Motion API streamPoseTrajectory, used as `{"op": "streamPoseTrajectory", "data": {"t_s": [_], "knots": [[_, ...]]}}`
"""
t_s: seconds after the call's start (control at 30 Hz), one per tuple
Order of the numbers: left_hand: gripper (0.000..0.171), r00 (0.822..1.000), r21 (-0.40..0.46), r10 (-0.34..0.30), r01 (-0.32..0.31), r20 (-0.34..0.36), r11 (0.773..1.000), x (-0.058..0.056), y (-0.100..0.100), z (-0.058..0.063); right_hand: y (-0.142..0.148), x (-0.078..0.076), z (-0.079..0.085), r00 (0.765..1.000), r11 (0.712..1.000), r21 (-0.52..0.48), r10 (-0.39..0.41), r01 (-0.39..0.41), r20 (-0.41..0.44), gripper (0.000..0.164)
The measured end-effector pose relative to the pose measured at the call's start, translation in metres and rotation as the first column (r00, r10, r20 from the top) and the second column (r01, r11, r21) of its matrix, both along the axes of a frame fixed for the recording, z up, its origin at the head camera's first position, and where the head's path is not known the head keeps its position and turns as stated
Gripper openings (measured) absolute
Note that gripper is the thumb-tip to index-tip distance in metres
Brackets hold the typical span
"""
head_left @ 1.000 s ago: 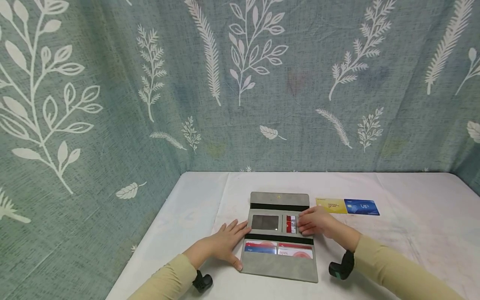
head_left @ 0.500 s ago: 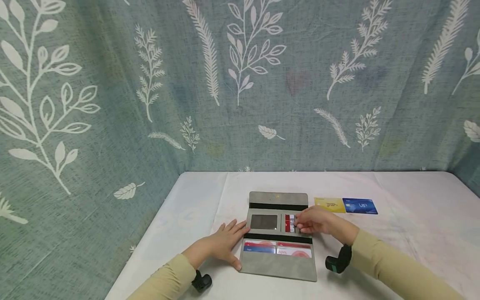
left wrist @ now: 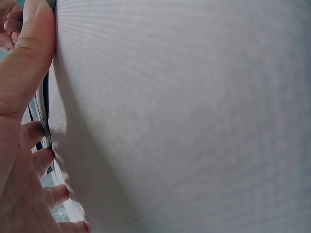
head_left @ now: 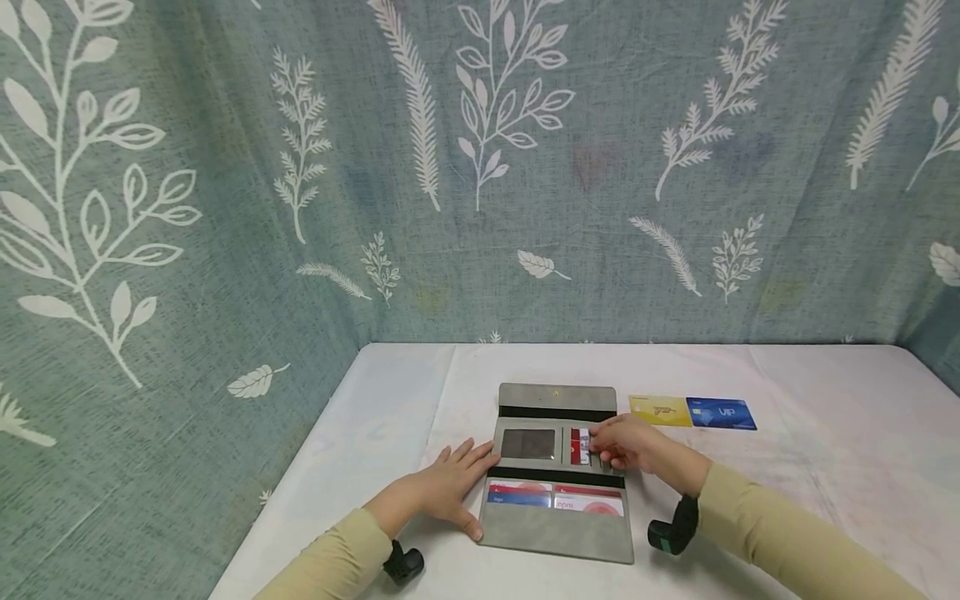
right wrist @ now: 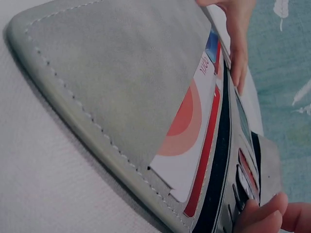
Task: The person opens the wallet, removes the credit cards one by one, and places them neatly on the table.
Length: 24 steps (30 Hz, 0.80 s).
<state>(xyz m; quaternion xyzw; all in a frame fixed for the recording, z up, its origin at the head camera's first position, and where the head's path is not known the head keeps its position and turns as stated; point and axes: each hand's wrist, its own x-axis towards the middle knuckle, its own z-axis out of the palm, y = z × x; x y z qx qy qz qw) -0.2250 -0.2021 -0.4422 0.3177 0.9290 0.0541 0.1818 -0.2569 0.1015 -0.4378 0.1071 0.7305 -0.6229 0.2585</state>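
Observation:
A grey wallet [head_left: 555,533] lies unfolded on the table, its panels one above another. My left hand [head_left: 450,487] rests with spread fingers along its left edge, thumb at the lower corner. My right hand [head_left: 637,443] is at the right side of the middle panel, thumb and fingertips pinching a white card [head_left: 584,447] in the slots there. Beside that card shows a red card [head_left: 575,447]. Several cards fill the lower panel's pockets, among them a white card with pink circles [right wrist: 187,126] and a blue-edged card [head_left: 519,498]. A dark window [head_left: 528,444] sits left of the slots.
A yellow card [head_left: 660,410] and a blue VIP card [head_left: 722,412] lie side by side on the white-covered table [head_left: 825,467], right of the wallet's top flap [head_left: 557,394]. A patterned green curtain [head_left: 480,167] hangs behind the table.
My right hand's fingers have drawn back slightly and closed together at the white card in the slots. The left hand stays in place on the wallet's edge.

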Motion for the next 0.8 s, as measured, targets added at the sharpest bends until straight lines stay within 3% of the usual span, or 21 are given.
{"op": "streamPoseTrajectory", "data": {"t_s": [0.4, 0.6, 0.8], "knots": [[0.108, 1.0, 0.001, -0.006, 0.006, -0.009, 1.0, -0.0008, 0.0006, -0.001, -0.0008, -0.001, 0.0004, 1.0, 0.999, 0.033, 0.02, -0.02, 0.004, 0.029], [0.108, 1.0, -0.001, 0.004, -0.004, 0.001, 1.0, -0.0011, 0.0009, -0.0015, -0.0039, 0.002, -0.0055, 0.999, 0.998, 0.063, 0.022, -0.019, -0.05, 0.022], [0.108, 1.0, -0.008, 0.001, -0.001, -0.008, 1.0, -0.0018, 0.0006, -0.0029, -0.0068, 0.004, -0.0084, 0.996, 0.99, 0.143, 0.03, -0.017, -0.09, 0.026]]}}
